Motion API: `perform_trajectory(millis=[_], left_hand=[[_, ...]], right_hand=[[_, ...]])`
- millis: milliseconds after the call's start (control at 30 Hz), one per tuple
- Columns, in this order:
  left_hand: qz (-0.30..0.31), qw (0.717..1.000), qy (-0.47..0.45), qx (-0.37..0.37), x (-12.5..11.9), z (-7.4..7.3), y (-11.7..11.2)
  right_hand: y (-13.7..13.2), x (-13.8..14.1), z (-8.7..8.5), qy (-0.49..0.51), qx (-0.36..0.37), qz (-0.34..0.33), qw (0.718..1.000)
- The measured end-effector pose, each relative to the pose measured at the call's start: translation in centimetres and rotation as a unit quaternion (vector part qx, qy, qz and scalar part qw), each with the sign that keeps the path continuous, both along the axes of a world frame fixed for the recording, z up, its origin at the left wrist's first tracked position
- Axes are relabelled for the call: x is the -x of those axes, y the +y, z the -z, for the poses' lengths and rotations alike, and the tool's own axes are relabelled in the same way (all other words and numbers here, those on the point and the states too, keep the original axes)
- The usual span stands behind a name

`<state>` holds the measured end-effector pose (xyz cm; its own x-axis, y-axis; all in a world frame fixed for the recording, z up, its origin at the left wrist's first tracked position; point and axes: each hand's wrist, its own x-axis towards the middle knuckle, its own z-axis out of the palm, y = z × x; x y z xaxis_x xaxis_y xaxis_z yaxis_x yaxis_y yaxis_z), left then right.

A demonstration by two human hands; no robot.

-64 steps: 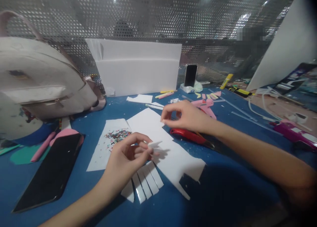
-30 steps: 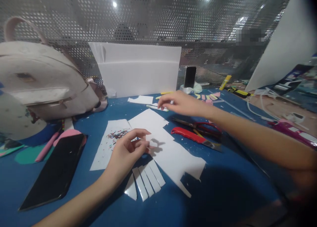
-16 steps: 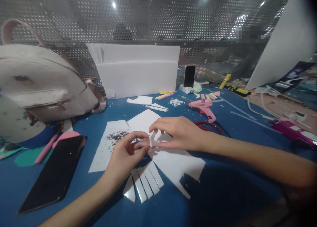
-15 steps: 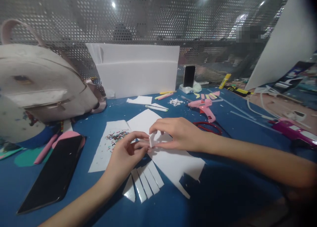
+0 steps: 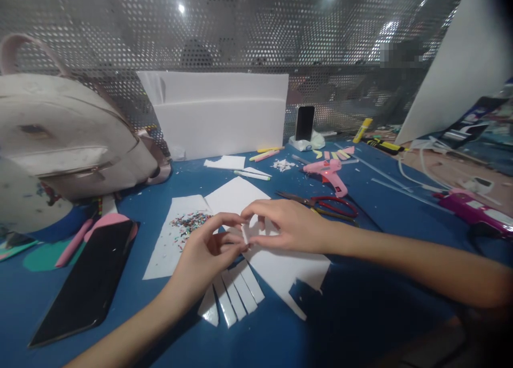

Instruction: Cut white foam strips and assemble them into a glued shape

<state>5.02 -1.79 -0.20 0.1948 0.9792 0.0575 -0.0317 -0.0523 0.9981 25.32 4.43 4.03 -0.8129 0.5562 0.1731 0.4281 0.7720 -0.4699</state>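
Observation:
Between my two hands a small white piece [image 5: 245,233], apparently foam board, stands on edge. My right hand [image 5: 294,226] pinches it between thumb and fingers from the right. The fingertips of my left hand [image 5: 210,245] close on its left side, curled with thumb and fingers near each other. Beneath them lies a white sheet [image 5: 276,269] with a jagged cut-out at its near corner. Several white strips [image 5: 234,296] fan out just below my left hand. Left of it, a paper [image 5: 160,255] carries a heap of small colourful bits [image 5: 188,223].
Scissors with red handles [image 5: 334,205] lie behind my right wrist, by a pink glue gun [image 5: 328,173]. A black tablet-like device [image 5: 86,282] lies at the left, before a pale backpack [image 5: 68,127]. At the back stand a white board [image 5: 224,122] and a phone [image 5: 305,123].
My right hand has shifted slightly down and nearer, so more of the scissors shows behind it. The white piece stays between both hands.

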Motion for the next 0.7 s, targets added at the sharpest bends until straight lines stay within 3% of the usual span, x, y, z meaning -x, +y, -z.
perform_trajectory(millis=[300,467,567,700], left_hand=[[0.015,0.999,0.028,-0.016,0.0,-1.0,-0.4],[0.016,0.99,0.13,-0.047,2.4,-0.9,-2.4],[-0.012,0.93,0.337,-0.147,4.2,0.1,-4.4],[0.044,0.882,0.436,-0.176,5.2,1.2,-6.2]], right_hand=[[-1.4,-0.3,-0.2,0.017,0.031,0.043,0.998],[-2.7,-1.6,-0.9,-0.051,0.088,-0.028,0.994],[-3.9,-2.5,-0.8,-0.086,0.136,-0.076,0.984],[-5.0,-2.4,-0.2,-0.086,0.164,-0.087,0.979]])
